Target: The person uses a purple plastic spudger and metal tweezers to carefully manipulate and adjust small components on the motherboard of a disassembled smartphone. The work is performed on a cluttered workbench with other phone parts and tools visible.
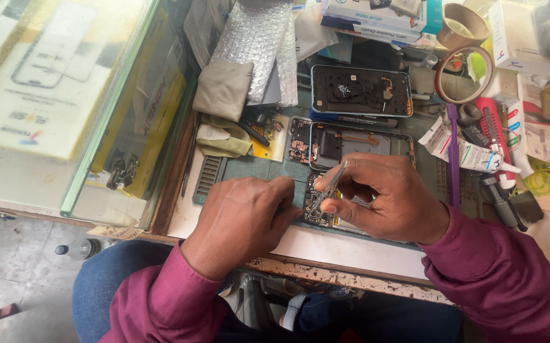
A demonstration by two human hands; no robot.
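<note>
Right hand (386, 203) of ours pinches metal tweezers (328, 190), tips down on the opened phone (318, 206) lying on the green mat (259, 168) at the near edge of the surface (326, 244). Our left hand (246, 216) is curled shut, steadying that phone's left side. Just beyond lie a second opened phone (357, 143) and a back cover (361, 91); a purple pry tool (454, 152) sits right.

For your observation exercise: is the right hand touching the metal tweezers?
Touching. The head view shows the right hand pinching the metal tweezers between thumb and fingers, tips pointing down at the opened phone.
</note>
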